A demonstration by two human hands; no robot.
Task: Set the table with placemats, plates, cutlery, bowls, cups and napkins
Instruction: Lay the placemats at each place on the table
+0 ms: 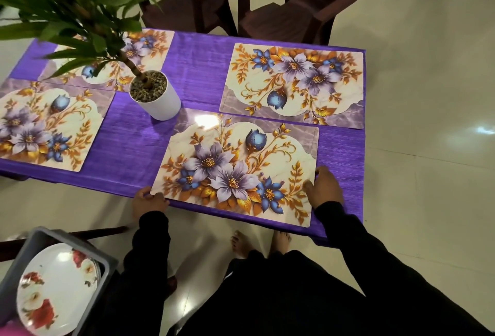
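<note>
Several floral placemats lie on the purple tablecloth point(203, 67). The near right placemat point(238, 169) is held at both lower corners. My left hand point(148, 201) pinches its near left corner at the table's front edge. My right hand point(325, 188) grips its right edge near the lower right corner, thumb on top. Another placemat point(294, 83) lies at the far right, one point(45, 126) at the near left, and one point(144, 48) at the far left, partly hidden by leaves. White plates with red flowers point(59, 290) are stacked in a grey bin point(107, 268) at the lower left.
A white pot with a green plant point(155, 94) stands in the table's middle, its leaves spreading over the far left. Two dark brown chairs point(294, 0) stand behind the table. Glossy cream floor tiles point(428, 148) surround the table. My bare feet point(257, 241) show below the table's edge.
</note>
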